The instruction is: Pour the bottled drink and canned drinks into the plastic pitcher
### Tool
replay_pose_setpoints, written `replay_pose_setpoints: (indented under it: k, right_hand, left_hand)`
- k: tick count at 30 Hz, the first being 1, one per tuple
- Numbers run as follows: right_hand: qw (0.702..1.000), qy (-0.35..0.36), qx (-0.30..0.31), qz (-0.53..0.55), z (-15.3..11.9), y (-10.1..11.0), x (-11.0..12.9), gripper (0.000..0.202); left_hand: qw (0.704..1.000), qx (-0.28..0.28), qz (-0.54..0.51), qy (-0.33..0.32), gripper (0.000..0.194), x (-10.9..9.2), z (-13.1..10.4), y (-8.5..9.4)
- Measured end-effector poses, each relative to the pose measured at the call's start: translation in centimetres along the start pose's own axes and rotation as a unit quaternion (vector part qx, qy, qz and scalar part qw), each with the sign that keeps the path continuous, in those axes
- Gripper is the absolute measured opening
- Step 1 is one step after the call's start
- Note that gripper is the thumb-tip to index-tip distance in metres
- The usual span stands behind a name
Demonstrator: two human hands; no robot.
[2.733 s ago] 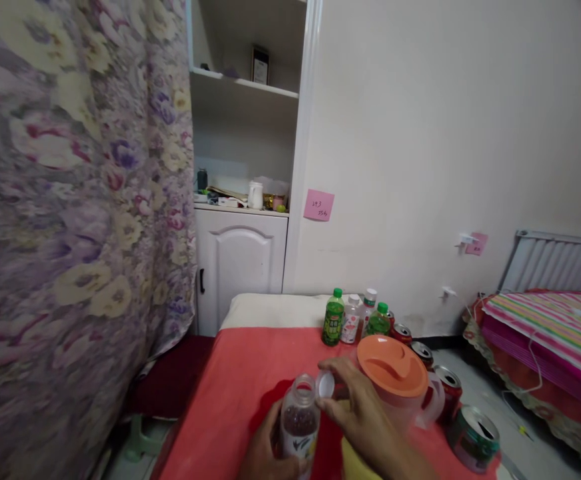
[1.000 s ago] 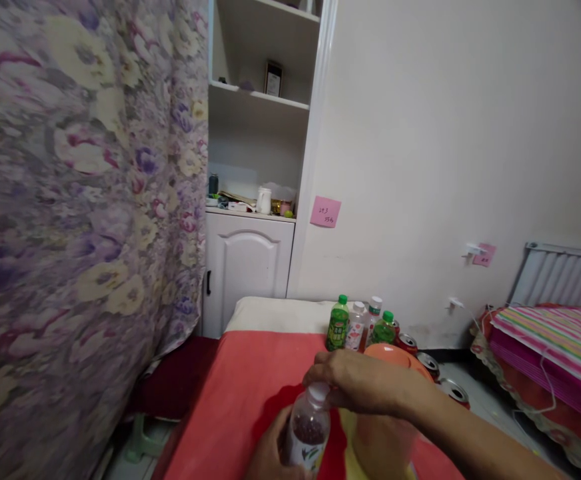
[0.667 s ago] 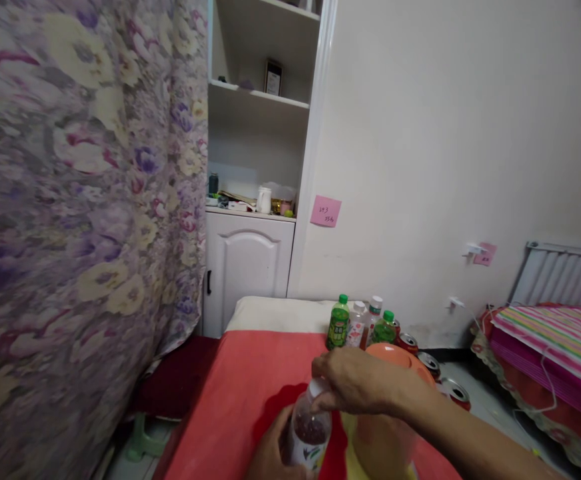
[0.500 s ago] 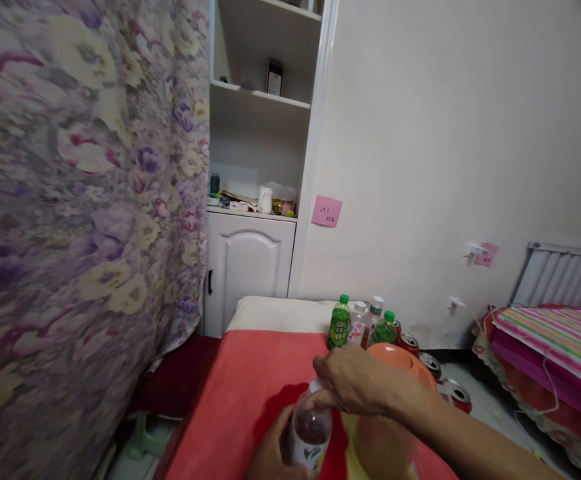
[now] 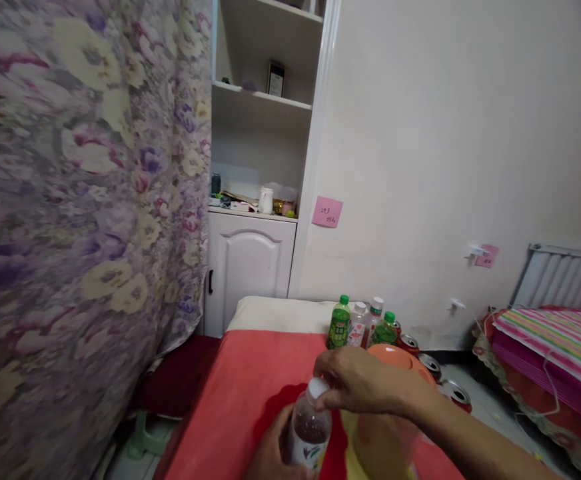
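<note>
Clear plastic bottle (image 5: 309, 432), matt red cloth (image 5: 250, 387)

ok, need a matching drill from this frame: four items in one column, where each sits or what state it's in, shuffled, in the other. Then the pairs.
Items:
1. dark-drink bottle
2. white cap
3. pink sticky note
4. green bottle

Places or states:
A. stuck on the wall beside the cupboard
B. gripped round the body by the left hand
C. standing at the far edge of the red cloth
D. on the bottle's mouth, under the right hand fingers

Pairs: 1-B, 2-D, 3-A, 4-C
</note>
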State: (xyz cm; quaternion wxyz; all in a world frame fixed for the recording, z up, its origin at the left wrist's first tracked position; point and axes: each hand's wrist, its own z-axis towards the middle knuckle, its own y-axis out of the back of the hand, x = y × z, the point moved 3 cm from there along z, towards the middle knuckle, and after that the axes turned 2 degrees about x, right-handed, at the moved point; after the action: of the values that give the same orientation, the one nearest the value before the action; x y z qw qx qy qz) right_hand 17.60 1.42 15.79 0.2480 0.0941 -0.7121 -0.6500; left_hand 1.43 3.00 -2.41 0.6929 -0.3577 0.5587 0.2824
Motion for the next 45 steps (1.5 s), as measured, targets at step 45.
replay_pose_setpoints:
  k: [45]
  right_hand:
    - [0.996,0.016,-0.026,0.087,-0.2,-0.7,0.0,0.054]
  left_hand:
    - [0.999,-0.029,0.014,-0.004,0.077,0.3,0.6,0.4]
